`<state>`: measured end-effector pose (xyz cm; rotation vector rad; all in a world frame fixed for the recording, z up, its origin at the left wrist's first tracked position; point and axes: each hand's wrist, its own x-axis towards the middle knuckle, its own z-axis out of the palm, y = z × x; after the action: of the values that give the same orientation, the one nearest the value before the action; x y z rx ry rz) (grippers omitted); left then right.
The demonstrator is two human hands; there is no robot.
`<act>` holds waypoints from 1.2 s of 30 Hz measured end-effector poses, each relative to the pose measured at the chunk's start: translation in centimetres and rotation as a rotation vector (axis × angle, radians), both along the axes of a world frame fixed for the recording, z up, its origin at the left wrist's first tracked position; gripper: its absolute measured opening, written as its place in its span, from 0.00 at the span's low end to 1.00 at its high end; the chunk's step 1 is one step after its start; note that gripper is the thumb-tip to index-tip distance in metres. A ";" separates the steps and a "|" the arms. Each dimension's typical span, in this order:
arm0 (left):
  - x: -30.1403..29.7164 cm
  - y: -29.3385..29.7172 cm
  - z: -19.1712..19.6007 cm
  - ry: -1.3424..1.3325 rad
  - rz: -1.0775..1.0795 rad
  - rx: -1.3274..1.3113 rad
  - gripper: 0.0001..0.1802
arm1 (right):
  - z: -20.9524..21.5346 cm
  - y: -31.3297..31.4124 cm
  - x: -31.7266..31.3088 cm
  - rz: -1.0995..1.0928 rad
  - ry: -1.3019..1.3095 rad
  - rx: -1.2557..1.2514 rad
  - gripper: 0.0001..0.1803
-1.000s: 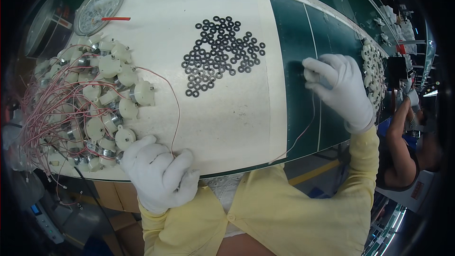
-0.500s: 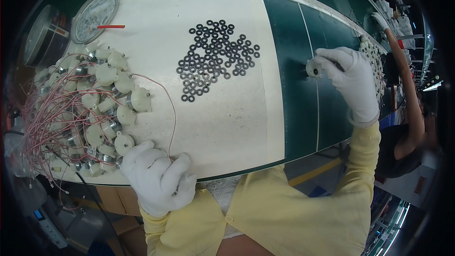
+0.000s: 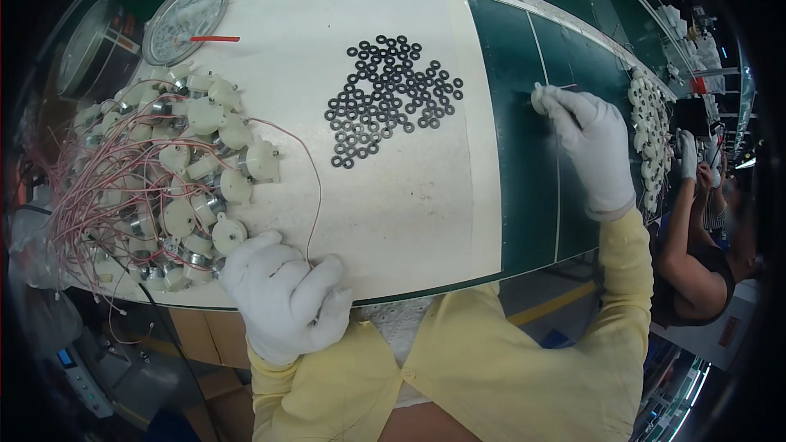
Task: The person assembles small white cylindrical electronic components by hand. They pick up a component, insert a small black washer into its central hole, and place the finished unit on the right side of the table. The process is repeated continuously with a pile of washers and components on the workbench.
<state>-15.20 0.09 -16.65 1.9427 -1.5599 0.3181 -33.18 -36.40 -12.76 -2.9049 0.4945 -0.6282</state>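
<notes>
My right hand (image 3: 588, 143), in a white glove, pinches a small motor with a pale round cap (image 3: 537, 99) above the dark green mat. Its cap is seen nearly edge-on, and my fingers hide much of the body. My left hand (image 3: 285, 290), gloved too, rests at the table's front edge with its fingers curled. A thin red wire (image 3: 318, 184) runs from the pile of pale-capped motors (image 3: 178, 172) down to those fingers; whether they grip it is hidden. Many black rings (image 3: 393, 86) lie flat on the white sheet between my hands.
At the far left stand a round clear dish (image 3: 187, 20) with a red strip (image 3: 214, 38) at its rim, and a clear tub (image 3: 98, 49). More pale-capped motors (image 3: 651, 143) line the mat's right side. Beyond them a co-worker's gloved hand (image 3: 688, 155) shows.
My right hand has raised the motor slightly and turned it, so its face with the dark centre no longer shows. My left hand keeps its pose. The view has shifted a little; the co-worker's arm has lowered.
</notes>
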 end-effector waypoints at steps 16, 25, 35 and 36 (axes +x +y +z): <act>-0.6 0.5 -0.5 0.052 0.049 -0.081 0.14 | -3.2 4.6 17.0 0.450 0.053 0.956 0.47; -0.6 1.1 -0.7 0.094 0.067 -0.069 0.16 | -3.0 5.4 14.3 0.723 0.094 0.885 0.38; -0.5 1.0 -0.6 0.120 0.062 -0.093 0.15 | -2.4 6.0 13.8 0.817 0.066 0.343 0.34; -0.5 1.0 -0.6 0.129 0.061 -0.087 0.15 | -2.4 6.2 14.3 0.845 0.063 0.167 0.35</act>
<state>-15.70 1.09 -17.26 1.9071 -1.3847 0.2759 -18.83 -30.17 -15.16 -2.6102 -0.6280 -0.3318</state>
